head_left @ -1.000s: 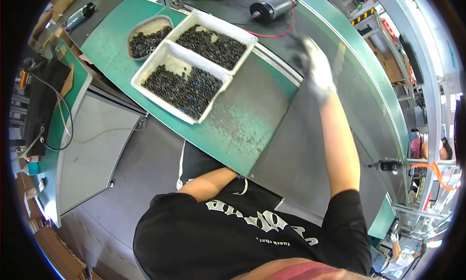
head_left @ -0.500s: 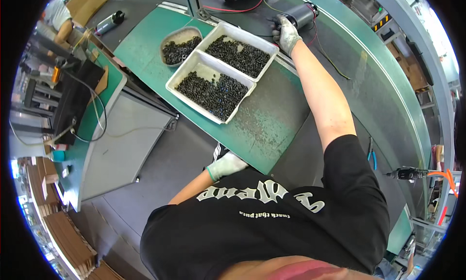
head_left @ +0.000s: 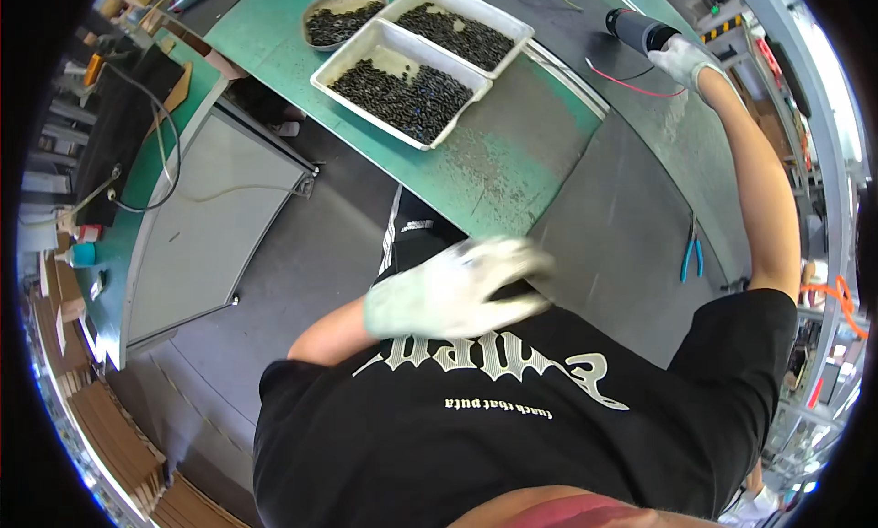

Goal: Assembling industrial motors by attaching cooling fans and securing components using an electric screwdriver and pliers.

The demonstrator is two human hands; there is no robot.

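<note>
A dark cylindrical motor (head_left: 637, 29) lies on the dark belt at the upper right, with red and black wires near it. My right hand (head_left: 679, 63), in a whitish glove, is closed around the motor's near right end, arm stretched far out. In front of my chest hovers my gloved left hand (head_left: 457, 285), smeared by motion, its thumb and fingers apart with nothing visible between them. Blue-handled pliers (head_left: 692, 253) rest on the surface near my right arm.
Two white trays (head_left: 416, 142) and a rounded grey bowl (head_left: 308, 29), each filled with small black parts, stand on the green table (head_left: 494, 171). A grey panel (head_left: 229, 226) is at left. Stacked cardboard (head_left: 114, 436) lines the lower left.
My right hand has moved right along the belt with the motor. My left hand has risen from beside the table edge to before my chest. The view has shifted too.
</note>
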